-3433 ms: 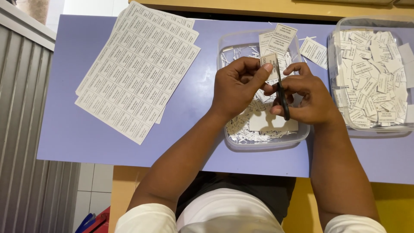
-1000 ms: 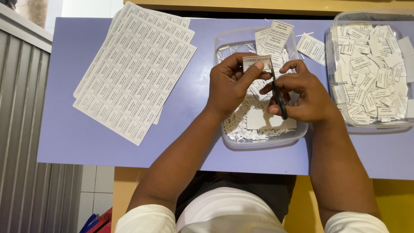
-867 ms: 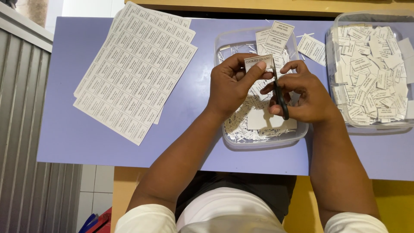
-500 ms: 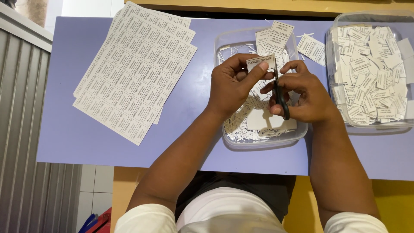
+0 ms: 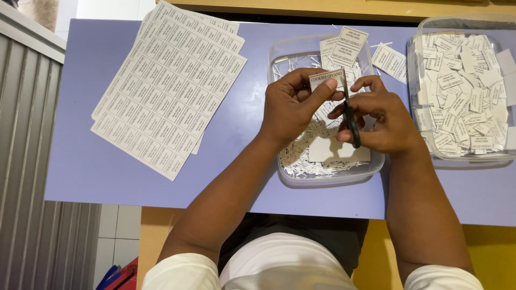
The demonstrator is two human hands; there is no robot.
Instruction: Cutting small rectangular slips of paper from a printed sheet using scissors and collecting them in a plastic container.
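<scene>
Over the clear scrap tray (image 5: 279, 53), left hand (image 5: 293, 107) pinches a small paper label (image 5: 326, 79) by its edge; right hand (image 5: 384, 121) is closed around scissors (image 5: 350, 115). Label likely light, floppy; grip close to the cut.

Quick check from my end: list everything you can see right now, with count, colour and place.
Small label: one, white with dark print, pinched in the left hand.
Scissors: one pair, black handles, in the right hand, blades at the label's edge.
Middle tub: one, clear plastic, under both hands, holding white paper trimmings and a few label strips.
Right tub: one, clear plastic, full of cut white labels.
Label sheets: a stack, white, uncut, at the left of the mat.
Loose label piece: one, white, between the tubs.
Mat: one, lilac, over a yellow table.
Left hand: grip shut on the label.
Right hand: grip shut on the scissors.
</scene>
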